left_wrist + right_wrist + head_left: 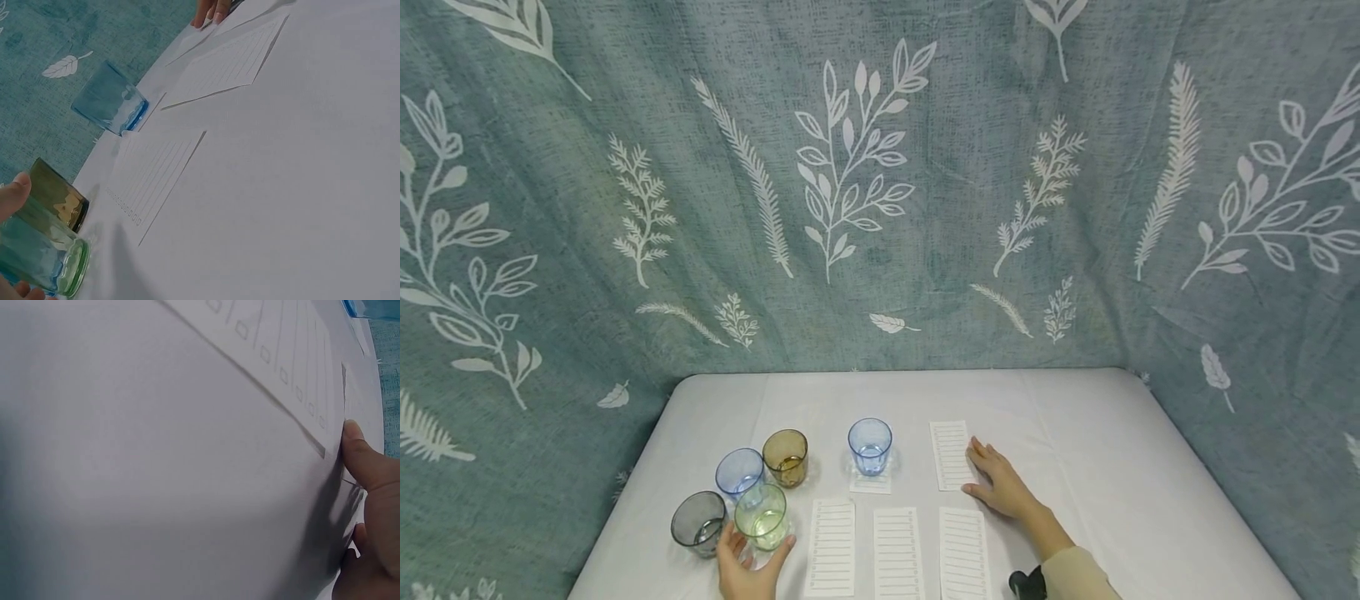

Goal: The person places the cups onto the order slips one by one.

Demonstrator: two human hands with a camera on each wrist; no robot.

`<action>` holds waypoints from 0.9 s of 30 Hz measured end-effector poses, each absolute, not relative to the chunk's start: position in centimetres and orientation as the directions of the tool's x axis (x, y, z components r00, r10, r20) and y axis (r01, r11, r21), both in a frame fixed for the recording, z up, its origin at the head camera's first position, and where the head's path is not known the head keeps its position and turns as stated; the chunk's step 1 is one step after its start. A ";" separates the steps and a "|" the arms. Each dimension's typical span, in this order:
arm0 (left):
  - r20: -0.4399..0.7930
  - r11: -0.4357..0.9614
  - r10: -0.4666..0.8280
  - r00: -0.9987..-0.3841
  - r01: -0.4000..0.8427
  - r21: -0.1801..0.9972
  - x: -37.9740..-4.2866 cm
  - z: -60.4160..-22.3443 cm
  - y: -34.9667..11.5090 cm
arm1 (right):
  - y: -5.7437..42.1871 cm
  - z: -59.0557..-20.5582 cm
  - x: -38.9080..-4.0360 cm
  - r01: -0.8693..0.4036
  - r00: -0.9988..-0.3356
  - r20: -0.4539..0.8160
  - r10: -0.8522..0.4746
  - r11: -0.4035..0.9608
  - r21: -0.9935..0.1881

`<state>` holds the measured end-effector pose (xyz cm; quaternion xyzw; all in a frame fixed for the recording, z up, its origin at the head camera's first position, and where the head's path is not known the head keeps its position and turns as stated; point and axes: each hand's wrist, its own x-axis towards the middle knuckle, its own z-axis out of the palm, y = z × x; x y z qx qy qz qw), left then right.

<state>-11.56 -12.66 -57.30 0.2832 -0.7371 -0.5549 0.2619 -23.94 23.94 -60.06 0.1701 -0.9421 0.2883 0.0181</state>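
Observation:
My left hand [748, 571] is at the near side of a green glass [762, 518], thumb on its right and fingers curled on its left. In the left wrist view the green glass [47, 256] stands upright on the table between my thumb [14, 195] and fingertips. My right hand [1003, 486] rests at the right edge of a lined paper slip [951, 454], with its fingers extended. The right wrist view shows its thumb [359, 450] touching that slip's edge. Around the green glass stand a grey glass [698, 523], a blue glass [740, 473] and an amber glass [786, 458].
Another blue glass [870, 446] stands on a slip at the back middle. In the front row lie a left slip [831, 548], a middle slip [897, 554] and a right slip [964, 552]. A white cloth [1075, 417] covers the table; a patterned green curtain [955, 208] hangs behind.

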 end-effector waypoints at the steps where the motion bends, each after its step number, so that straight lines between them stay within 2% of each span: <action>1: 0.072 0.222 -0.708 -0.703 -0.125 0.967 -11.7 -57.4 -12.7 | 23.9 -59.9 -24.0 -0.335 -0.940 0.127 -0.318 0.775 -0.537; 7: 0.077 0.224 -0.705 -0.705 -0.118 0.967 -12.2 -57.6 -12.8 | 23.7 -59.5 -23.9 -0.305 -0.945 0.069 -0.321 0.780 -0.546; 15: 0.106 0.224 -0.717 -0.689 -0.083 0.971 -13.0 -57.9 -12.6 | 23.7 -59.4 -23.9 -0.285 -0.952 0.071 -0.298 0.776 -0.562; 22: 0.170 0.277 -0.719 -0.674 -0.053 0.959 -13.4 -58.2 -12.7 | 23.7 -59.5 -24.0 -0.274 -0.955 0.067 -0.287 0.779 -0.564; 27: 0.155 0.267 -0.722 -0.674 -0.065 0.962 -13.3 -58.2 -12.8 | 23.6 -59.5 -24.0 -0.271 -0.958 0.075 -0.278 0.782 -0.562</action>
